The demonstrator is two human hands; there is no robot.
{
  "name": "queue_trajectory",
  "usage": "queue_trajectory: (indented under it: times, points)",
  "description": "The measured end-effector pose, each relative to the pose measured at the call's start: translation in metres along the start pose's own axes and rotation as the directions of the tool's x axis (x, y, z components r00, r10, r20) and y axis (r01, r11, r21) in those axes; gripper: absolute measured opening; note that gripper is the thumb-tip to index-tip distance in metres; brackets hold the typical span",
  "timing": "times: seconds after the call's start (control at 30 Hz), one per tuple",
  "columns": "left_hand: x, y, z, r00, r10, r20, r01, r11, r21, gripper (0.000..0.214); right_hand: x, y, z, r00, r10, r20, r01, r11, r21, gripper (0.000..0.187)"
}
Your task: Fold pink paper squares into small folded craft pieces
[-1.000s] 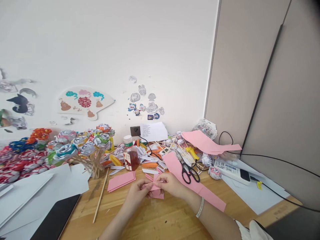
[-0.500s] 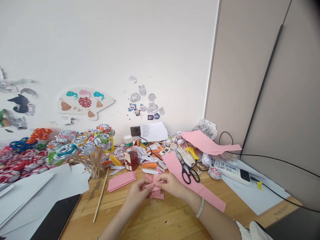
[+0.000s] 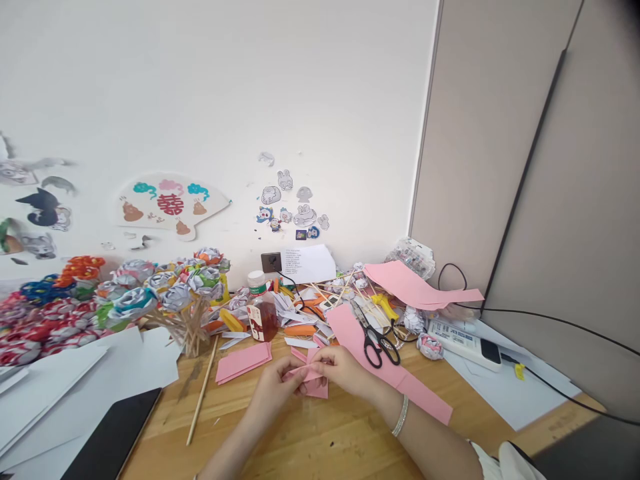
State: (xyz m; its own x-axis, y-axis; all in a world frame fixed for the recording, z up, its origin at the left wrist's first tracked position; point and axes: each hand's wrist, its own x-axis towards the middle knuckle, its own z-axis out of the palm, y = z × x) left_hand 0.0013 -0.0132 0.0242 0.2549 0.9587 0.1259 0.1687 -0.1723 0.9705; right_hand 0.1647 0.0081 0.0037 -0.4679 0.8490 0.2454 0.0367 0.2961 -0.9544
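Observation:
Between my two hands is a small piece of pink paper (image 3: 306, 371), pinched at both sides over the table's front. My left hand (image 3: 280, 381) is closed on its left end. On the other end, my right hand (image 3: 336, 367) pinches with thumb and fingers. More pink paper pieces (image 3: 318, 389) lie right under and behind my hands, partly hidden by them. Left of my left hand rests a stack of pink paper rectangles (image 3: 243, 362). Black-handled scissors (image 3: 379, 345) lie on a long pink sheet (image 3: 425, 397) beyond my right forearm.
A bottle of reddish-brown liquid (image 3: 262, 313) stands behind the stack. To the left are a wooden stick (image 3: 202, 392), a black tablet-like slab (image 3: 116, 433), white sheets (image 3: 55, 400) and paper flowers (image 3: 175, 293). A power strip (image 3: 465, 343) lies at right; paper scraps (image 3: 295, 313) fill the back.
My hands stay in nearly the same place with the pink paper. My right fingers have shifted very slightly along it. Everything else lies as before.

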Motion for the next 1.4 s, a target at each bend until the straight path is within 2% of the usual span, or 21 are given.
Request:
queue_trajectory:
  times: [0.3,0.73,0.97,1.2,1.4]
  points:
    - [0.000,0.000,0.001,1.000,-0.030,0.000,0.030,0.999,-0.042,0.024,-0.001,0.002,0.001,1.000,-0.011,-0.022,0.010,1.000,-0.011,0.029]
    - [0.000,0.001,-0.003,1.000,0.012,0.010,-0.012,0.999,0.036,0.027,-0.001,-0.003,0.001,1.000,-0.004,-0.002,0.004,0.998,-0.065,0.032]
    - [0.000,0.007,-0.009,0.990,-0.111,0.087,0.121,0.985,-0.124,0.034,0.001,0.002,-0.005,0.999,-0.032,-0.008,0.031,0.995,-0.100,0.029]
    - [0.000,0.007,-0.011,0.986,-0.103,0.134,0.129,0.970,-0.205,0.045,0.000,-0.006,-0.004,1.000,-0.007,0.020,0.007,1.000,-0.026,0.034]
    - [-0.003,0.011,-0.009,0.993,-0.041,0.111,0.064,0.975,-0.213,0.047,-0.001,-0.011,-0.003,0.999,0.005,0.032,-0.005,1.000,0.019,0.037]
